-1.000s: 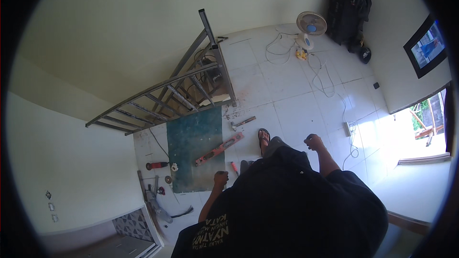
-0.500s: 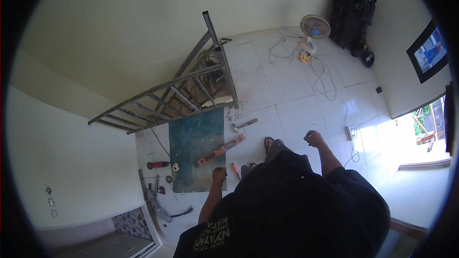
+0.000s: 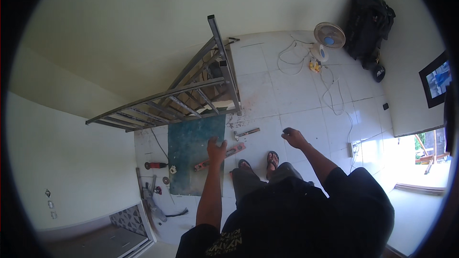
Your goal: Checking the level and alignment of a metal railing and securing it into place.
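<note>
My left hand (image 3: 217, 150) reaches out over a red spirit level (image 3: 234, 150), its thumb and fingers apart, with nothing visible in it. The level lies slantwise on a dark green mat (image 3: 191, 136), and my hand and forearm cover its middle. My right hand (image 3: 295, 138) hangs above the white tiles with its fingers curled together; what they hold, if anything, is too small to make out. A hammer (image 3: 247, 134) with a wooden handle lies on the floor between both hands, nearer the far side. Beyond the mat stands a grey metal frame with rungs (image 3: 165, 96).
A red power tool (image 3: 155, 166) with a cord lies left of the mat, near a grey tool bag or cloth (image 3: 154, 208). At the far right stand a fan (image 3: 329, 38), a white cable (image 3: 330, 93) and a black bag (image 3: 368, 24). A power strip (image 3: 353, 149) lies at right.
My left hand has moved forward over the spirit level and its fingers have spread. My right hand has swung left toward the hammer. My feet have shifted and show more fully.
</note>
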`<action>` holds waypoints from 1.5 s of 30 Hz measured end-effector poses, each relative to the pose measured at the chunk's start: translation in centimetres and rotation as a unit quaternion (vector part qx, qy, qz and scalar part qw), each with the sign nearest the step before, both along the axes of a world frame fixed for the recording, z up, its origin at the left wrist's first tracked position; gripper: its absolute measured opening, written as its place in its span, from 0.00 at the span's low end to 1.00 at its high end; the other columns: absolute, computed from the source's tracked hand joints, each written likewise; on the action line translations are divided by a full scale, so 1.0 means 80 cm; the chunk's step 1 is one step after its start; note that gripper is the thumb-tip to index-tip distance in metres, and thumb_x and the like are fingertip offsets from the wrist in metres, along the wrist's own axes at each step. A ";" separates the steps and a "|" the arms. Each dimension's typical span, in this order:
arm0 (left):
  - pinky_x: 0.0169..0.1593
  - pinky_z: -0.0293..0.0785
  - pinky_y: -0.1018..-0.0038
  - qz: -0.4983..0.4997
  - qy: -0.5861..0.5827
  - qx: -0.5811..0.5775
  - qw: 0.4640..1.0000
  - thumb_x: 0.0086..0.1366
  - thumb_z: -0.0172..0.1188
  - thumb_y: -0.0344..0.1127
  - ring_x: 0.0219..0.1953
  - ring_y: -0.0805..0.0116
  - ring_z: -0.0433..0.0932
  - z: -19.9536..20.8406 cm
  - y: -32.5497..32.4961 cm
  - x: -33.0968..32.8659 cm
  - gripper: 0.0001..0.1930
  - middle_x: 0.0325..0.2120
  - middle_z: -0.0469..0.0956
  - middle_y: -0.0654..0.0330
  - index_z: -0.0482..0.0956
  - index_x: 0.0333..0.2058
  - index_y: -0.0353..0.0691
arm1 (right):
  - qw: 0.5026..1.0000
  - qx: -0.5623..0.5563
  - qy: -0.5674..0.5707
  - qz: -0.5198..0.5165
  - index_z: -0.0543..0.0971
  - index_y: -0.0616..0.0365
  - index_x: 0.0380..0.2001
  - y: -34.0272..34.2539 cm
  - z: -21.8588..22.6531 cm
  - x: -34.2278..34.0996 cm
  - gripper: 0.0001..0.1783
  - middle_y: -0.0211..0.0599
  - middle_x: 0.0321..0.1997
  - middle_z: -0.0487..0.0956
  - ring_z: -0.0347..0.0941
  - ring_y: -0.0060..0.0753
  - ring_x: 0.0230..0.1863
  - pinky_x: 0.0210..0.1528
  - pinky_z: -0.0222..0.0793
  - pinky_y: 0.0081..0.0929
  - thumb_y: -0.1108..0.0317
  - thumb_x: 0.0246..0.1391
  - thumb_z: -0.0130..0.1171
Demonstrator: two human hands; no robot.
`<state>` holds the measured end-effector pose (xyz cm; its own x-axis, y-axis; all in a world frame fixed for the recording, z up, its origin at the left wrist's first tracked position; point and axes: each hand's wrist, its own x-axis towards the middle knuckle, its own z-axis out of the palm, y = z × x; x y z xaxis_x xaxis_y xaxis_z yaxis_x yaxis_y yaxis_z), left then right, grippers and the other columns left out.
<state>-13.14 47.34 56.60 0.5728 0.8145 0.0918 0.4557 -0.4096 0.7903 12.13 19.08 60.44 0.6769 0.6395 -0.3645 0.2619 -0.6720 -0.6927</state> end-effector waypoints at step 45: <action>0.37 0.74 0.61 -0.138 -0.050 0.035 0.989 0.42 0.65 0.41 0.34 0.50 0.77 0.022 0.186 0.335 0.20 0.29 0.77 0.54 0.73 0.35 0.43 | 0.793 0.553 0.237 0.093 0.37 0.64 0.65 0.512 0.050 0.169 0.45 0.43 0.72 0.34 0.26 0.35 0.72 0.69 0.23 0.30 0.37 0.60 0.23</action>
